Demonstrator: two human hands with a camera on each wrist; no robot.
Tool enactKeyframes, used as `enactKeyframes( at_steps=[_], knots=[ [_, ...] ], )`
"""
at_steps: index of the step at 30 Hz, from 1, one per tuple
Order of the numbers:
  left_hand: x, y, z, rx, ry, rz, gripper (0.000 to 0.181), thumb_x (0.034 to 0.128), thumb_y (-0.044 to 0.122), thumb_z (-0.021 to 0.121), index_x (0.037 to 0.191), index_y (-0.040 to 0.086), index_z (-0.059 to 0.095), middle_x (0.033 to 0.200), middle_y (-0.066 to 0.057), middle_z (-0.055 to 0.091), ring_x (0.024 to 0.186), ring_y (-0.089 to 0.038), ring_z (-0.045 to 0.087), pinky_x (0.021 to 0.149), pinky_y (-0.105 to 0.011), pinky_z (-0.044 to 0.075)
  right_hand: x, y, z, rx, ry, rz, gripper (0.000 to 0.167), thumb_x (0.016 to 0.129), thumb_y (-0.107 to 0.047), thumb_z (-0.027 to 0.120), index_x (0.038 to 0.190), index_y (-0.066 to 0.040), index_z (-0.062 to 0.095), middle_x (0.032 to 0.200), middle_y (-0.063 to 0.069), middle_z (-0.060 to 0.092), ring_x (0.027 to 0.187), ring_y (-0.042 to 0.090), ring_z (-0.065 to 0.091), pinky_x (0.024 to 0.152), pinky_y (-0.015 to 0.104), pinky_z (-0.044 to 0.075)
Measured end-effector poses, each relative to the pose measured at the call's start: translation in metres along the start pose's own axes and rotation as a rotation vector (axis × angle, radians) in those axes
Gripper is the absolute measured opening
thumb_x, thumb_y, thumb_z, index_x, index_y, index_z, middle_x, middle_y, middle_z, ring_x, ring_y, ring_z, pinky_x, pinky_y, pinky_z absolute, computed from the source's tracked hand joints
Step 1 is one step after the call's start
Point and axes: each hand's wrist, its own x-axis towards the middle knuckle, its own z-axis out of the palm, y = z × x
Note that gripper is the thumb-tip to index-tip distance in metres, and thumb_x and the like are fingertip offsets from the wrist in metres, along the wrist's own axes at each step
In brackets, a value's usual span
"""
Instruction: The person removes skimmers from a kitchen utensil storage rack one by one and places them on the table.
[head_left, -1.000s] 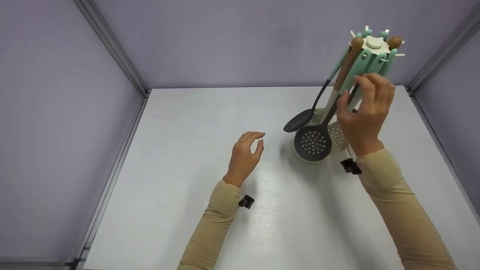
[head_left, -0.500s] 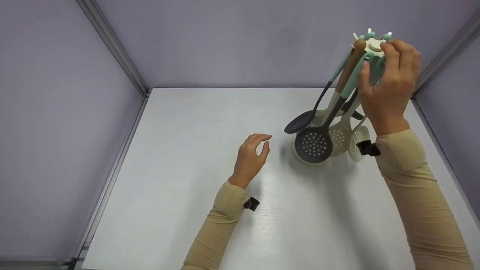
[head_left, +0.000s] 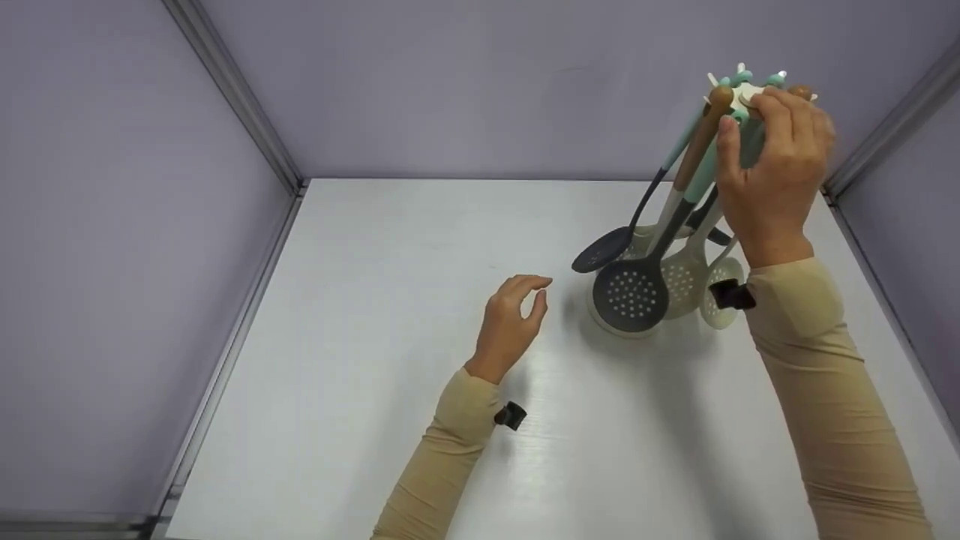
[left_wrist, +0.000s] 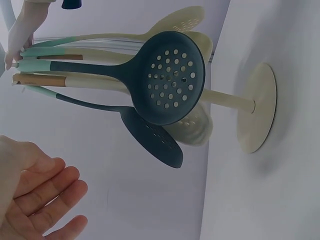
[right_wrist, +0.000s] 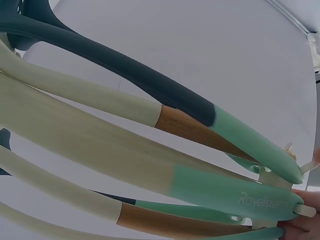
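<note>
A cream utensil rack (left_wrist: 257, 107) with a round base stands at the back right of the table. Mint and brown handles hang from its top hooks, among them a dark slotted skimmer (head_left: 630, 295) facing the front. My right hand (head_left: 776, 172) grips the rack's top, fingers over the cap and thumb beside the front mint handle; it partly hides the hooks. At the right edge of the right wrist view, its fingers (right_wrist: 306, 220) touch the hub behind a mint handle (right_wrist: 235, 195). My left hand (head_left: 508, 326) hovers left of the rack, fingers loosely bent, holding nothing.
The white table (head_left: 360, 300) meets a pale back wall (head_left: 480, 90) just behind the rack. Side panels with grey metal edges stand left and right. A dark solid-looking spoon head (head_left: 602, 250) juts out left of the rack.
My right hand has moved up from beside the handles to the rack's top, and its fingers have come onto the cap. The left hand has shifted slightly right, still empty.
</note>
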Motion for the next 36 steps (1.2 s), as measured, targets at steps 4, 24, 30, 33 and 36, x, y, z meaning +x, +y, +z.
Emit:
enactKeyframes(
  at_steps=[4, 24, 30, 33, 36],
  knots=[
    [0.000, 0.002, 0.002, -0.004, -0.002, 0.010, 0.020, 0.0953, 0.008, 0.057, 0.110, 0.005, 0.069, 0.109, -0.007, 0.071, 0.106, -0.017, 0.066, 0.093, -0.026, 0.055, 0.001, -0.001, 0.000, 0.012, 0.038, 0.005, 0.042, 0.090, -0.033, 0.057, 0.105, 0.006, 0.064, 0.117, 0.020, 0.067, 0.117, 0.036, 0.055, 0.114, 0.038, 0.031],
    [0.008, 0.012, 0.009, -0.040, -0.018, 0.028, 0.019, 0.0950, 0.007, 0.057, 0.109, 0.005, 0.069, 0.110, -0.007, 0.071, 0.107, -0.016, 0.066, 0.095, -0.023, 0.054, 0.001, -0.005, 0.006, 0.088, 0.077, 0.001, 0.036, 0.085, -0.029, 0.062, 0.101, 0.003, 0.069, 0.112, 0.018, 0.070, 0.111, 0.036, 0.057, 0.111, 0.032, 0.033],
    [0.019, 0.022, 0.016, -0.092, -0.026, 0.056, 0.021, 0.0954, 0.007, 0.057, 0.113, 0.003, 0.068, 0.113, -0.008, 0.070, 0.111, -0.017, 0.065, 0.099, -0.022, 0.052, 0.002, -0.004, 0.006, 0.090, 0.090, -0.015, 0.036, 0.085, -0.029, 0.063, 0.100, 0.003, 0.070, 0.110, 0.019, 0.070, 0.109, 0.037, 0.058, 0.110, 0.032, 0.034],
    [0.026, 0.028, 0.019, -0.119, -0.033, 0.072, 0.022, 0.0955, 0.008, 0.057, 0.115, 0.002, 0.066, 0.114, -0.009, 0.069, 0.110, -0.017, 0.065, 0.098, -0.021, 0.052, 0.002, -0.004, 0.006, 0.095, 0.094, -0.021, 0.036, 0.084, -0.029, 0.063, 0.100, 0.003, 0.069, 0.108, 0.020, 0.070, 0.108, 0.037, 0.058, 0.109, 0.031, 0.034],
    [0.032, 0.034, 0.022, -0.150, -0.042, 0.081, 0.024, 0.0960, 0.009, 0.056, 0.117, 0.001, 0.065, 0.116, -0.010, 0.068, 0.108, -0.017, 0.065, 0.096, -0.018, 0.052, 0.002, -0.004, 0.006, 0.103, 0.099, -0.024, 0.037, 0.084, -0.029, 0.063, 0.099, 0.004, 0.069, 0.107, 0.021, 0.070, 0.106, 0.038, 0.058, 0.109, 0.031, 0.034]
  ],
)
